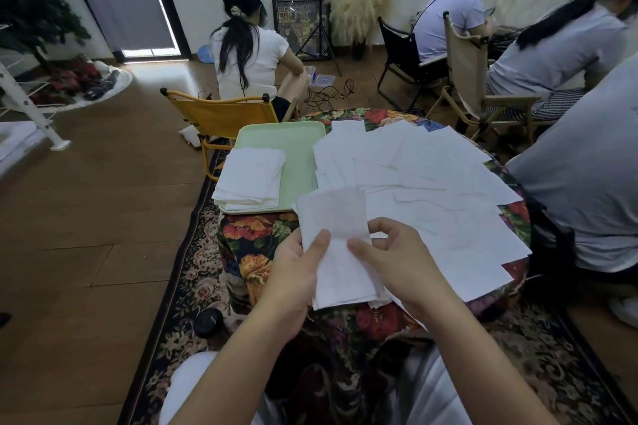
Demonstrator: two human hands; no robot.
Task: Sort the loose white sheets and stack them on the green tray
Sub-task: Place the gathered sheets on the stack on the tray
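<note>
A small bundle of white sheets (340, 248) is lifted above the near edge of the round table. My left hand (297, 272) grips the bundle's left side with the thumb on top. From the right, my right hand (397, 262) pinches it with thumb and forefinger. Several loose white sheets (431, 183) lie spread over the floral tablecloth (255, 235) beyond my hands. The green tray (297, 155) sits at the table's left side, and a neat stack of white sheets (250, 179) rests on its left half.
A yellow folding chair (221, 114) stands just behind the tray. A person in grey (583, 166) sits close at the table's right edge. Other seated people and chairs fill the back. A patterned rug (186, 286) and a dark round lid (207, 321) lie on the floor at left.
</note>
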